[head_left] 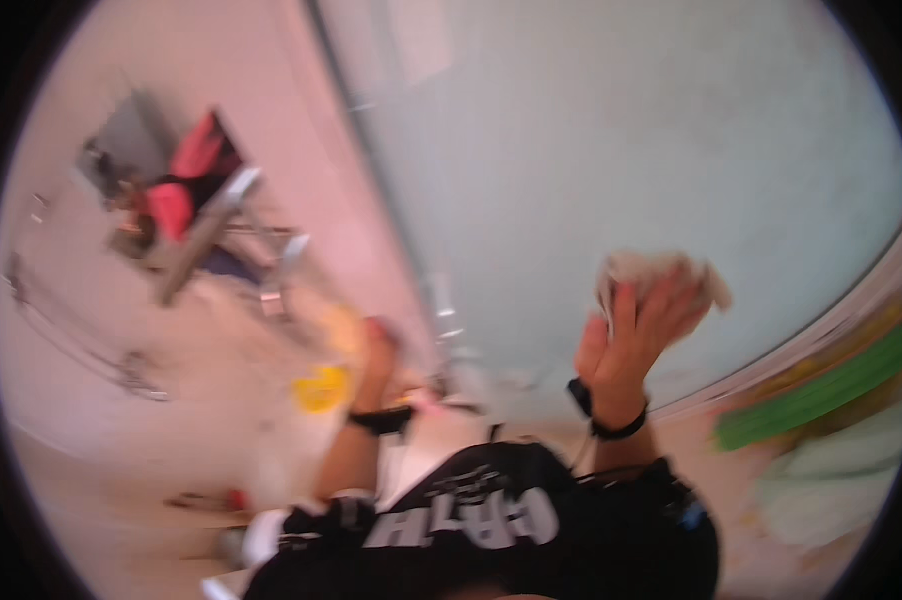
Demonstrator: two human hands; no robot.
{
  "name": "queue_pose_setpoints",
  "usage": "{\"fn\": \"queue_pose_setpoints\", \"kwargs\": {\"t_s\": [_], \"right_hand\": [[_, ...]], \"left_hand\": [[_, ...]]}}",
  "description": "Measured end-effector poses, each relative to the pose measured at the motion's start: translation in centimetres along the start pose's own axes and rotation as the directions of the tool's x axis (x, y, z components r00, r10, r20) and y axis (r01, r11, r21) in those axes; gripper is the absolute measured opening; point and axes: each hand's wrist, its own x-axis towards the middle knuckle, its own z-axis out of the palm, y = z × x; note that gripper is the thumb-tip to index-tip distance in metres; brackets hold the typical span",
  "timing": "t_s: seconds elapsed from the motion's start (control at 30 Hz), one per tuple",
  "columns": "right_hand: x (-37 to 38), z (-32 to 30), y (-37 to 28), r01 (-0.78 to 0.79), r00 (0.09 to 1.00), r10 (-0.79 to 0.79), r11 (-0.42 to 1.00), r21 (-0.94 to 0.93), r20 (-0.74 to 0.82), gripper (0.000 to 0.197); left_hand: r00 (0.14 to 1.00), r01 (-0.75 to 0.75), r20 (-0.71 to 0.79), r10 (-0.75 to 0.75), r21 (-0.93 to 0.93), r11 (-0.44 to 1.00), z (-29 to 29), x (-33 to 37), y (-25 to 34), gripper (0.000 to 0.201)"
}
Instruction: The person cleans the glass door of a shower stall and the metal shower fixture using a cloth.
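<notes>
The person wears a black T-shirt [591,530] with short sleeves, its chest printed with large, bold, pale lettering [489,525] and fainter, thinner markings [471,482] above. A small blue patch [689,515] shows toward the right sleeve, and pale marks dot the left sleeve [326,520]. The left hand [376,352] and right hand [636,320] are bare. A black left wristband [381,420] pairs with a black right wristband [619,428], near which sits a small, dark, boxy piece [578,396]. Blur hides finer detail.
</notes>
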Motion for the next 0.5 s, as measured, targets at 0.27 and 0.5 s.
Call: {"fn": "queue_pose_setpoints", "kwargs": {"t_s": [0.27, 0.5], "right_hand": [[-2.2, -9.1, 9.5, -0.579, 0.806, 0.566, 0.815, -0.031, -0.175, 0.067], [-0.5, -7.2, 5.1, -0.195, 0.98, 0.195, 0.981, 0.005, -0.036, 0.067]], "left_hand": [[0.981, -0.193, -0.043, 0.191, -0.063, 0.979, 0.1, 0.8, 3.2, 0.063], [0.978, -0.128, -0.165, 0.131, 0.028, 0.991, -5.7, -0.2, 1.8, 0.07]]}}
